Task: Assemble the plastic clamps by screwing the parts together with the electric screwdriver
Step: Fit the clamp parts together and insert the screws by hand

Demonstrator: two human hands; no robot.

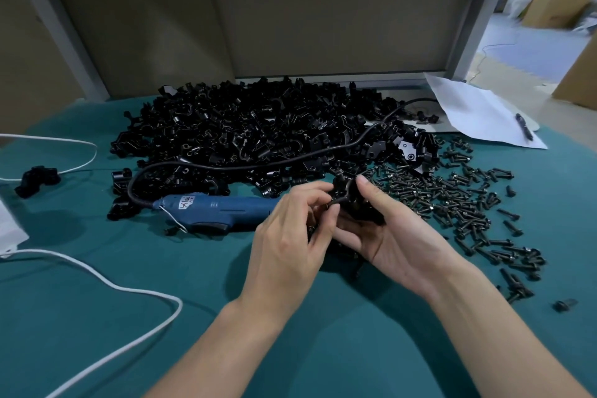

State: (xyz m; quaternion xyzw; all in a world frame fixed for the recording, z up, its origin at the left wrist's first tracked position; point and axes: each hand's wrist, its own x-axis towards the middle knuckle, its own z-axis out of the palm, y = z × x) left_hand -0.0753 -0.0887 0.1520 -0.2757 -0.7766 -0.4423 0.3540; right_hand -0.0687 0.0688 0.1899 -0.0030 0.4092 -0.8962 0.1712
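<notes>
Black plastic clamp parts (353,200) sit pinched between both hands above the teal desk (161,317). The right hand (387,236) cradles the parts from beneath and behind, palm turned inward, its thumb (371,192) laid over the top of the plastic and the other fingers curled under it. The left hand (290,242) comes in from the other side, its fingers (323,204) closed on the near edge of the same parts, fingertips touching the right hand's. A screw may be held there too, but it is too small and shadowed to tell.

Just left of the left fingers, and partly hidden behind them, the blue electric screwdriver (219,210) lies flat on the desk, its tip end pointing toward the hands, untouched. Its black cord (290,162) curves away over a large heap of loose clamp parts (252,133) that fills the desk beyond the fingers. To the right of the right thumb, a wide scatter of dark screws (458,204) spreads across the cloth, the nearest just beside the held parts.

Farther right, beyond the screws, a white sheet of paper (478,113) carries a pen (525,126). Well to the left of the fingers, a white cable (129,288) loops over the desk, and one assembled-looking black piece (37,181) rests alone.
</notes>
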